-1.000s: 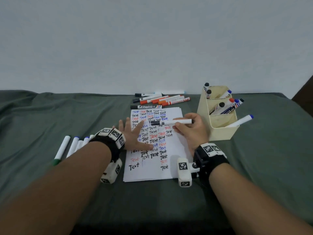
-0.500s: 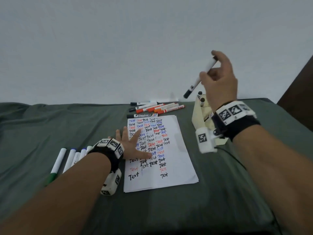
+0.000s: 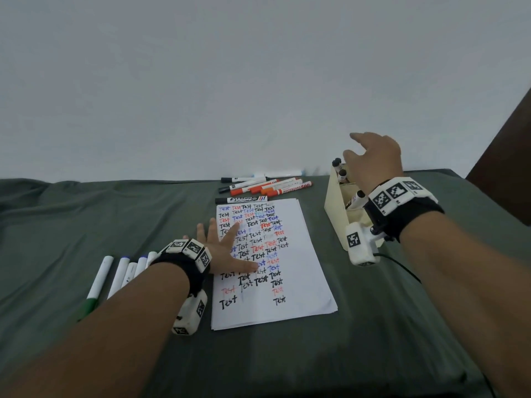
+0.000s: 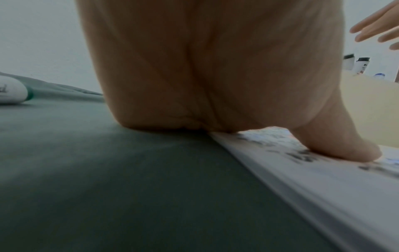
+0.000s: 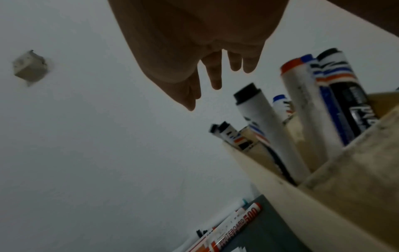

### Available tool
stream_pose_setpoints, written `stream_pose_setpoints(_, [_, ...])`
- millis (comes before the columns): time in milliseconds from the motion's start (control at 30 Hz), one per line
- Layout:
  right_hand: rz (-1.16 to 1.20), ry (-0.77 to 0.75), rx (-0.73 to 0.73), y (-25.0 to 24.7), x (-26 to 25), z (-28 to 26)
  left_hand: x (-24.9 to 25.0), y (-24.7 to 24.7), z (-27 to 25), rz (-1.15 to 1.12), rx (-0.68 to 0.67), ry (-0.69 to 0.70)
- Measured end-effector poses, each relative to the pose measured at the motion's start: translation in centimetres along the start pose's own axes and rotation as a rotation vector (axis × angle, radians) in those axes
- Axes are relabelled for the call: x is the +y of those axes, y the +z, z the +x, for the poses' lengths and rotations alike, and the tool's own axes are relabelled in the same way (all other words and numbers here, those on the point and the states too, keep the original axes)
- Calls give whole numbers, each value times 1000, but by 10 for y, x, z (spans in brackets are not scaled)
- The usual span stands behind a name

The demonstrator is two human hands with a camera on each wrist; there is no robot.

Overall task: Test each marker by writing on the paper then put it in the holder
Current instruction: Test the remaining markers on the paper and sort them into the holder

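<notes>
On the green cloth (image 3: 86, 225) the paper (image 3: 298, 254), covered in rows of "Test", lies flat under the left hand (image 3: 221, 251), whose fingers are spread wide and pressed on its left edge. Just left of that wrist a row of white markers (image 3: 120, 271) lies side by side, one with a green cap. Beyond the paper's far edge a loose cluster of orange and black markers (image 3: 267, 187) rests by the wall. To the right of the paper stands the cream holder (image 3: 334, 214), several markers leaning in its compartments with their ends up. The right hand (image 3: 373, 162) hovers above the holder, fingers straight, loosely parted and empty, and it hides most of the holder's top in the head view. A small grey block (image 5: 30, 68) sits on the wall.
</notes>
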State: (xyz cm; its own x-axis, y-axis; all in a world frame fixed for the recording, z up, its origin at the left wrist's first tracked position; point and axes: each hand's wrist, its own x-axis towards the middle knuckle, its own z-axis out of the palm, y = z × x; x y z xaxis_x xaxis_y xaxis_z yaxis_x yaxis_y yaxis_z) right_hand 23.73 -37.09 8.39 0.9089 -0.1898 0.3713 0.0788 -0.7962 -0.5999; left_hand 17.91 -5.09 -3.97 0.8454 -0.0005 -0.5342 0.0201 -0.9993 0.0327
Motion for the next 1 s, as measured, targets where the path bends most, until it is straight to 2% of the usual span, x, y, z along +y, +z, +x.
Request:
stream_pose_setpoints(100, [-19,-36,-24,11,-8,-5,0,0,0,-5,-6,-2])
stream_pose_setpoints(200, [-66,-190,-37,26,-18,-17,0,1,0,-7,1,-1])
stream_pose_setpoints(267, [-84,-284,-109,40,-24,-27,0,1,1,-13,6,0])
stream_pose_setpoints(333, [-121,-329,-305,57,-27,-35,0,1,0,-16,10,2])
stream_pose_setpoints(433, [-306,-332,-676,85,-25,-47,0,2,0,-13,15,0])
stream_pose_setpoints(533, [-490,-276,-869,109,-22,-58,0,3,1,-2,25,-4])
stream_pose_setpoints(600, [-543,-265,-895,119,-19,-67,0,3,2,5,20,-5])
stream_pose_setpoints(767, [-585,-230,-850,130,-16,-80,-1,2,2,18,14,-1])
stream_pose_setpoints(900, [-550,-196,-851,130,-10,-77,-3,-3,6,37,12,-8])
stream_pose_setpoints(1000, [-575,-209,-861,134,-7,-73,-3,-22,18,12,157,-5])
